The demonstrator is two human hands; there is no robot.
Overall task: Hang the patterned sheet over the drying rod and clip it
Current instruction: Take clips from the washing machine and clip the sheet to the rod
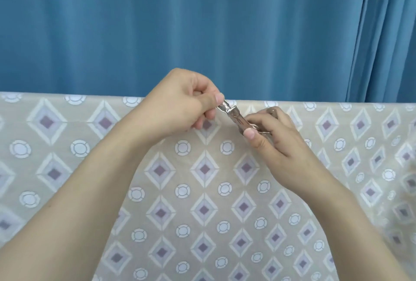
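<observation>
Two hands hold shiny clips: our left hand [180, 103] pinches one clip [227, 109], our right hand [272, 136] grips more. Our sheet [202, 190] already hangs over the rod. We should squeeze the clip wide and push it down over the top fold.

Blue curtain [180, 28] filling the upper half of the frame, soft vertical folds, deeper gathered pleats at the upper right, even flat light, no hard shadows
</observation>
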